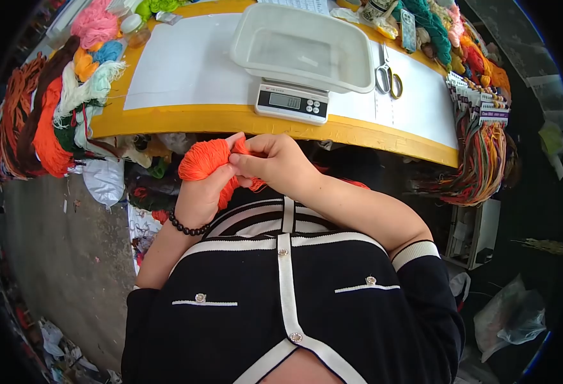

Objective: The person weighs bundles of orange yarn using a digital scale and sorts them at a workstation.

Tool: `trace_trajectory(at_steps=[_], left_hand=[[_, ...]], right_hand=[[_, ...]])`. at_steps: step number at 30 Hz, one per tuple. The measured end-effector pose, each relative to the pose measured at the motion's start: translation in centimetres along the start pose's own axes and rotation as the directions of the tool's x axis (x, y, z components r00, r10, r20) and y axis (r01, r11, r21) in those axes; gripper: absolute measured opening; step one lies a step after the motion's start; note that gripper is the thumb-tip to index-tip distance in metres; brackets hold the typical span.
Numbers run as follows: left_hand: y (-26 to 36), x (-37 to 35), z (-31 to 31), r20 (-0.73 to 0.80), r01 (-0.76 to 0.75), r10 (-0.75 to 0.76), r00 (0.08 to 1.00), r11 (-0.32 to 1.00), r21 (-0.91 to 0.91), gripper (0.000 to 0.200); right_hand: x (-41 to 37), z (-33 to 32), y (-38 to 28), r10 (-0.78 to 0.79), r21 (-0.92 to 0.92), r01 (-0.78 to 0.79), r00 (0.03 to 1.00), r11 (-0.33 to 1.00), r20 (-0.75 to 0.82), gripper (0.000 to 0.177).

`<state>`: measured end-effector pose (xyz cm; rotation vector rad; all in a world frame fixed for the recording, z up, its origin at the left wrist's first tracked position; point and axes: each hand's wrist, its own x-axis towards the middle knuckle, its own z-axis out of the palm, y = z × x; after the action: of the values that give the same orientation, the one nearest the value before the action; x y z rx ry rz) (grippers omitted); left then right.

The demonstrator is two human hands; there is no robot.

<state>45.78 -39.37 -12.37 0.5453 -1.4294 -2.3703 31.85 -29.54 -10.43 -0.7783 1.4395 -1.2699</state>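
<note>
A bundle of bright orange yarn (203, 159) is gripped in my left hand (199, 195), above my lap and just in front of the table edge. Fingers of my right hand (274, 161) pinch part of the same yarn where the two hands meet. Some orange strands hang below the hands. Beyond them, a digital scale (292, 101) stands on the table's front edge, bearing a translucent plastic tub (304, 54). To the right of the tub lie scissors (385, 73).
White sheets (189, 64) cover the yellow-edged table (185, 121). Colourful yarn hanks (54, 128) hang over its left end. At the right end are thread bundles on cards (486, 141) and a phone (408, 31). A plastic bag (508, 317) lies on the floor.
</note>
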Motion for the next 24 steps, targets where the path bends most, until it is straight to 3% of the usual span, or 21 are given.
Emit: trace_trajectory(at_steps=[3, 8, 12, 18, 20, 21, 23, 24], left_hand=[[-0.2, 0.1, 0.1, -0.004, -0.043, 0.043, 0.999, 0.996, 0.076, 0.043], [0.1, 0.5, 0.5, 0.016, 0.023, -0.022, 1.000, 0.998, -0.057, 0.043], [0.4, 0.8, 1.1, 0.006, 0.051, -0.051, 0.999, 0.996, -0.073, 0.043], [0.0, 1.1, 1.2, 0.011, 0.028, -0.030, 0.999, 0.991, 0.129, 0.040], [0.2, 0.8, 1.0, -0.014, 0.060, -0.059, 0.998, 0.989, 0.136, 0.038], [0.1, 0.8, 0.8, -0.014, 0.058, -0.057, 0.998, 0.989, 0.136, 0.038], [-0.2, 0.9, 0.3, -0.036, 0.100, -0.101, 0.994, 0.995, -0.020, 0.037], [-0.1, 0.9, 0.4, -0.033, 0.097, -0.098, 0.995, 0.995, -0.018, 0.037]], right_hand=[[0.1, -0.1, 0.0, 0.088, 0.064, -0.088, 0.996, 0.994, 0.006, 0.021], [0.0, -0.4, 0.6, 0.011, 0.242, -0.009, 1.000, 0.970, -0.009, 0.019], [-0.2, -0.7, 0.0, 0.009, 0.240, -0.007, 1.000, 0.971, -0.009, 0.018], [0.0, -1.0, 0.2, 0.068, 0.112, -0.065, 0.997, 0.992, -0.027, 0.016], [-0.2, -0.7, 0.2, 0.062, 0.284, -0.052, 0.998, 0.957, -0.028, 0.015], [-0.3, -0.7, 0.1, 0.061, 0.283, -0.051, 0.998, 0.958, -0.027, 0.015], [-0.6, -0.7, -0.2, 0.010, 0.465, -0.031, 0.999, 0.885, 0.047, 0.013], [-0.7, -1.0, 0.0, 0.006, 0.464, -0.026, 0.999, 0.885, 0.045, 0.013]])
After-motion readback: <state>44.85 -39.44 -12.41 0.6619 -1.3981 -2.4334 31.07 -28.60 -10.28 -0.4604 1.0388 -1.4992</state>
